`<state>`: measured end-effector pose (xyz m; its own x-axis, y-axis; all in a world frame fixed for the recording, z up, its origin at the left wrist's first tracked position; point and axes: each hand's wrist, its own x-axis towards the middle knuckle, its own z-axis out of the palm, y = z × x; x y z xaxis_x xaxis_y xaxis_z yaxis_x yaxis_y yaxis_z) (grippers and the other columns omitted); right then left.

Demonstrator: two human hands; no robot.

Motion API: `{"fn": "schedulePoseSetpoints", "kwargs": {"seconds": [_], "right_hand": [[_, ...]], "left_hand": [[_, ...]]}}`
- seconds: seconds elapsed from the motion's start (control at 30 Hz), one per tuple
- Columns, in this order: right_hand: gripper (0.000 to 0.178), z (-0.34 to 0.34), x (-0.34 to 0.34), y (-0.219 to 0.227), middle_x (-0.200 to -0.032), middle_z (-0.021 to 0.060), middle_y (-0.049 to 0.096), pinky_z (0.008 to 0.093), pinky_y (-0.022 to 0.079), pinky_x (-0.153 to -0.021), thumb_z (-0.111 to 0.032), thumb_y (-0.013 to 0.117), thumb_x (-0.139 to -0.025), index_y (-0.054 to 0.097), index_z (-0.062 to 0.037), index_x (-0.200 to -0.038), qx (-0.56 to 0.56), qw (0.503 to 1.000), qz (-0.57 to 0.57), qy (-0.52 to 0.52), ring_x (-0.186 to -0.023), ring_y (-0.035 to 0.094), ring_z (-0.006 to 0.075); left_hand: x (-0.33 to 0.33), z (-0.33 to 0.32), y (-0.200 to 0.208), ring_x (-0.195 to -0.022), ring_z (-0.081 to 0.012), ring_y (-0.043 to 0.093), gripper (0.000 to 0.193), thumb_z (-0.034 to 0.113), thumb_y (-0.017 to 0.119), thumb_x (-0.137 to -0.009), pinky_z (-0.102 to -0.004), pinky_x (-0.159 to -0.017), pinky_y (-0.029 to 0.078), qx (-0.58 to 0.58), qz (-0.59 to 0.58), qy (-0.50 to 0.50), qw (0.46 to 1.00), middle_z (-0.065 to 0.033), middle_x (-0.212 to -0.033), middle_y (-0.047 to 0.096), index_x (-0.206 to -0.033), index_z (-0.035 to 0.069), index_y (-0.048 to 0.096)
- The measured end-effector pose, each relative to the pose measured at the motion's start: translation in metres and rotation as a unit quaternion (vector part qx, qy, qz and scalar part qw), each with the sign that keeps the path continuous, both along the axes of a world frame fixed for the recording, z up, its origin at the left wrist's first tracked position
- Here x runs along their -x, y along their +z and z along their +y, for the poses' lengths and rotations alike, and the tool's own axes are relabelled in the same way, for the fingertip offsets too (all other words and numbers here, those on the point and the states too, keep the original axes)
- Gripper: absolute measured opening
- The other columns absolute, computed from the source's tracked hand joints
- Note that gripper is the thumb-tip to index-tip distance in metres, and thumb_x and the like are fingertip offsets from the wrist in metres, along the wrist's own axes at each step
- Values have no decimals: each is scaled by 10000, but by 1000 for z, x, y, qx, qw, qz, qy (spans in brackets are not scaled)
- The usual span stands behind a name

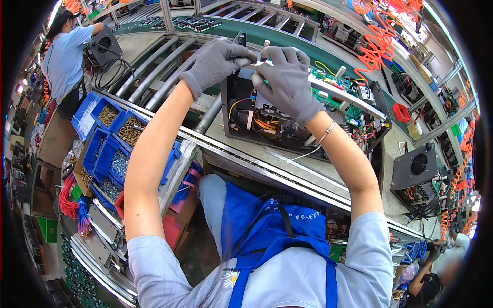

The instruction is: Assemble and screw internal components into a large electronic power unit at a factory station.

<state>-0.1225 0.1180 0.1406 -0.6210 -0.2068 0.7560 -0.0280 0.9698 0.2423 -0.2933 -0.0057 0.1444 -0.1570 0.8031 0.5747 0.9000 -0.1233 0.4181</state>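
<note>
Two gloved hands meet over one black unit, the left hand (220,60) at its far left corner, the right hand (290,79) just beside it. Both have fingers bent in, narrow, thumbs close to fingertips, at the near end of one metal rail (349,98); whether either grips it or a small part cannot be told. The unit (287,141) lies directly beneath the hands, its open top showing green boards (324,100) to the right of the right hand. One white strap (328,132) circles the right wrist. Left of and nearer than the left hand sit at least five blue bins (119,123), several holding screws. Well right of the right hand stand one red bin (401,112) and a second black unit (414,167). Below both hands, one blue apron (267,226) bears one row of small white lettering.
</note>
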Motion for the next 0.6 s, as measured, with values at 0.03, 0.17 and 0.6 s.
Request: {"fn": "schedulePoseSetpoints", "kwargs": {"seconds": [0.03, 0.17, 0.6], "right_hand": [[187, -4, 1, 1, -1036, 52, 563, 422, 328, -929, -287, 575, -805, 695, -144, -813, 7, 1000, 1, -28, -1000, 507, 240], [217, -11, 1, 3, -1076, 47, 583, 420, 326, -928, -271, 568, -824, 694, -102, -774, 19, 997, -20, -77, -1013, 509, 246], [258, 19, 10, 5, -1011, 53, 575, 434, 345, -909, -341, 723, -724, 649, -119, -831, 127, 990, -45, -43, -1030, 520, 257]], "left_hand": [[2, 0, -2, -879, -191, 574, 207, 122, 672, -821, -314, -828, 453, 0, -3, 2, 1000, -87, -889, 674, -1015, 58, 710], [8, 3, -5, -813, -248, 646, 203, 220, 686, -821, -332, -774, 500, -10, -7, 8, 1000, -92, -888, 706, -1005, 147, 728], [-9, 6, 6, -819, -178, 618, 181, 136, 668, -843, -298, -789, 489, -44, -2, 32, 998, -71, -853, 677, -1010, 90, 723]]}}
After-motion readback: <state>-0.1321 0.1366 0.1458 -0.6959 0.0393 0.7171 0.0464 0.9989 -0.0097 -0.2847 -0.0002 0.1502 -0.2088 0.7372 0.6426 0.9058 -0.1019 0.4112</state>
